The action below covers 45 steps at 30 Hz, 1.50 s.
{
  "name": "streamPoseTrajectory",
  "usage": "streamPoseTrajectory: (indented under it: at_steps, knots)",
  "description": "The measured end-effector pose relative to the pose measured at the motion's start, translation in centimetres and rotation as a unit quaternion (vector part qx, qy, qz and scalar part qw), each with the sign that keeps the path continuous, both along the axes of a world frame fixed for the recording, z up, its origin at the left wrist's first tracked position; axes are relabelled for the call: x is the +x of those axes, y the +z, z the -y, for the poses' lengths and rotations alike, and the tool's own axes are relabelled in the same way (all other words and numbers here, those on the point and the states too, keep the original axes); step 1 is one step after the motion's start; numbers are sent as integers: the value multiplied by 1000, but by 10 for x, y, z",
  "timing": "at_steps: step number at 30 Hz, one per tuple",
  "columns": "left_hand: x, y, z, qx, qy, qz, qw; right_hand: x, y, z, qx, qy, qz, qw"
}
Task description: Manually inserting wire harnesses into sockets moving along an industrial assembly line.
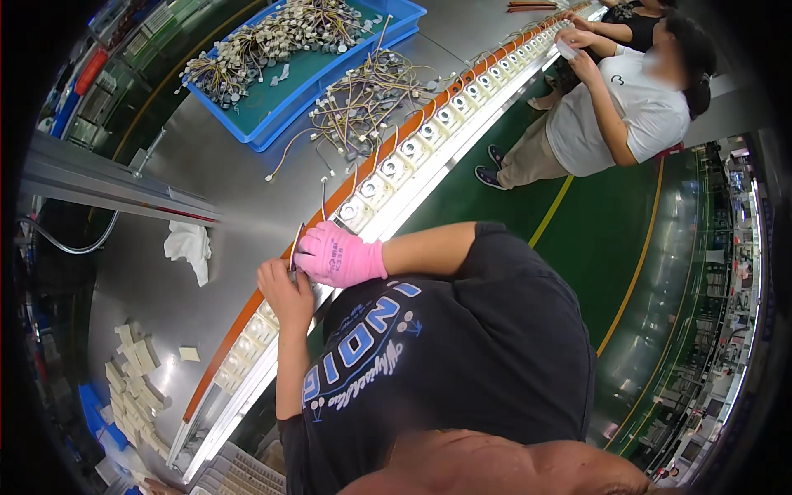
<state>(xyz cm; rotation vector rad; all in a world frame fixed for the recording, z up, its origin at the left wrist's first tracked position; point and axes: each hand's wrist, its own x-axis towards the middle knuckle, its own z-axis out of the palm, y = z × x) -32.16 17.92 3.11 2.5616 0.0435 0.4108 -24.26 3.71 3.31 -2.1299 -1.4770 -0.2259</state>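
Observation:
My bare left hand [285, 290] and my right hand [332, 254], in a pink glove, meet over a long row of white square housings [370, 189] on a bright rail. Both hands are closed, fingertips close together. A thin, dark-edged piece [296, 246] sticks up between them; its kind and which hand grips it are unclear. My fingers hide the housings beneath. Most housings beyond my right hand have a round grey part in the middle; those nearer than my left hand, such as a pale housing [249, 338], look different. A wire [323, 196] lies just beyond my glove.
An orange strip [346, 188] edges the metal table along the row. A blue tray [280, 124] holds many wired connectors, with a loose wire pile [355, 111] beside it. White cloth [188, 247] and cream blocks [132, 388] lie left. Co-workers [606, 107] work at the row's far end.

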Motion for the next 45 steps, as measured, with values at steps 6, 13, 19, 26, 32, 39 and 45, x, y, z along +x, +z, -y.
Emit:
streamPoseTrajectory:
  at_steps: [6,13,19,26,32,39,45]
  knots:
    - [2,5,4,9,13,-4,1000,5,10,0,-90,27,31,995]
    - [-1,0,-2,-8,-17,15,1000,21,38,-3,73,124,95,985]
    - [2,-1,-3,-14,-4,34,999,43,46,-11,-174,188,40,966]
    - [5,-1,-1,-17,7,31,999,46,56,-13,-350,158,-62,921]
    - [7,1,5,-10,38,32,999,51,66,-26,-393,136,-61,907]
    - [8,-1,5,-14,40,30,999,55,50,-30,-382,49,-239,892]
    - [9,0,5,-5,76,25,997,25,45,-24,-256,121,17,959]
